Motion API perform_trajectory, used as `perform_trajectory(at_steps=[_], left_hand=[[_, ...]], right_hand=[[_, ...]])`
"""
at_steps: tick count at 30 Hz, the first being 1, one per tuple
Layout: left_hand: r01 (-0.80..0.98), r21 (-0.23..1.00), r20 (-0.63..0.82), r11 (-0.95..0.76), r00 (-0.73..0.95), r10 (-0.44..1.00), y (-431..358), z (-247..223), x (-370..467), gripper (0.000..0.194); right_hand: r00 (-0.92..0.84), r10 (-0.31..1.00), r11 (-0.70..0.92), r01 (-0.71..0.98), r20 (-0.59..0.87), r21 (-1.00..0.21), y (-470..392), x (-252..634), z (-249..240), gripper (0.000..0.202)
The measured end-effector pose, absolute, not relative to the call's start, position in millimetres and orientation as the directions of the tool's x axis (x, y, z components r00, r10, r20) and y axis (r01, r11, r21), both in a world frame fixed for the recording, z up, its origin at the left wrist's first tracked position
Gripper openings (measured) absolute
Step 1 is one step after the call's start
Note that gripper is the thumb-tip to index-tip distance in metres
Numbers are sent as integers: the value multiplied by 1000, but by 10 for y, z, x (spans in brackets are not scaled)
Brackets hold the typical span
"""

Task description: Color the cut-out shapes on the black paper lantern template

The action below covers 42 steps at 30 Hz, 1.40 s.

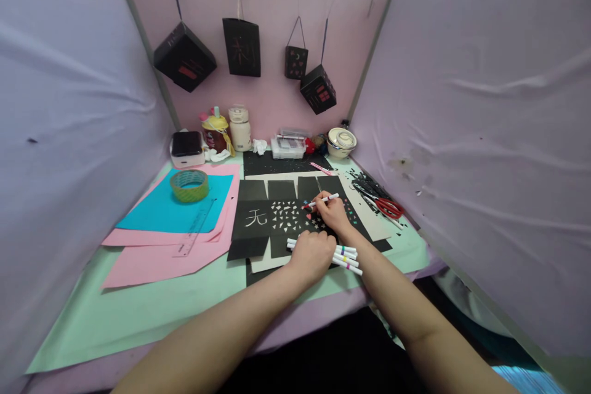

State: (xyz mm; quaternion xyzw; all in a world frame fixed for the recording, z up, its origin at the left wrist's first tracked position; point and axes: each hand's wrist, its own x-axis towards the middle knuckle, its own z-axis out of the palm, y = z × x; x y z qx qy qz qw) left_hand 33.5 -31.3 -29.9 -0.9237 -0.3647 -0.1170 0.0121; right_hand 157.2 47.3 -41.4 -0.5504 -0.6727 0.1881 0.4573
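Note:
My right hand (330, 212) is closed around a white marker pen (329, 199), its red tip at the cut-outs in a black cardstock sheet (272, 246). Wrapped round several white marker pens (347, 256) with coloured bands, my left hand (314, 252) rests at the sheet's near edge. Small triangles, stars and hearts show in the black card; most are white, and some near my right hand are red, blue or green. A white character (256, 218) shows on the left panel. White paper (369, 221) lies beneath the card.
Left of the card lie blue paper (152, 209), a tape roll (189, 186), a clear ruler (196, 231) and pink sheets (157, 265). Red-handled scissors (388, 208) sit among black scraps at right. Cups and boxes line the back; black paper boxes (185, 56) hang above.

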Motion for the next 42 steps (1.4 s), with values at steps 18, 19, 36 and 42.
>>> perform_trajectory(at_steps=[18,19,36,42], left_hand=[[671,71,221,-738,711,668,-312,-289,331,12],[671,73,218,-738,711,668,-313,-287,330,11],[670,80,196,-738,716,670,-314,-267,331,13],[670,80,206,-738,713,670,-312,-275,329,14]], right_hand=[[4,910,342,560,416,-754,469,1563,-406,20],[4,910,341,560,414,-755,469,1562,-406,20],[6,917,328,555,398,-765,472,1563,-414,19],[11,916,327,555,400,-765,479,1557,-410,20]])
